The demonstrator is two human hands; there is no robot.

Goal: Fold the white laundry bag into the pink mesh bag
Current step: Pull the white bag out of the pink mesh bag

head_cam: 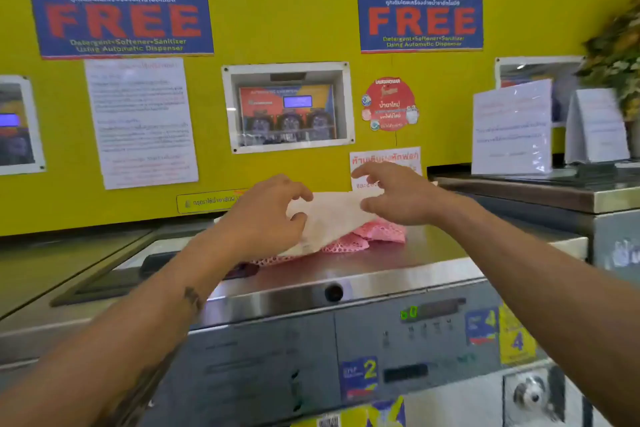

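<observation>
The white laundry bag (332,219) lies folded and tilted on top of the pink mesh bag (374,232), which is crumpled on the steel top of a washing machine (346,267). My left hand (263,215) is at the white bag's left edge, thumb and curled fingers pinching it. My right hand (394,194) hovers over the bag's right end with fingers spread, and only the thumb touches the cloth. Most of the pink mesh is hidden under the white bag and my left hand.
A yellow wall with FREE posters and a dispenser window (287,108) stands right behind the machine. The control panel (415,329) faces me below. An open lid (104,264) lies to the left. Standing signs (512,129) sit on the machine to the right.
</observation>
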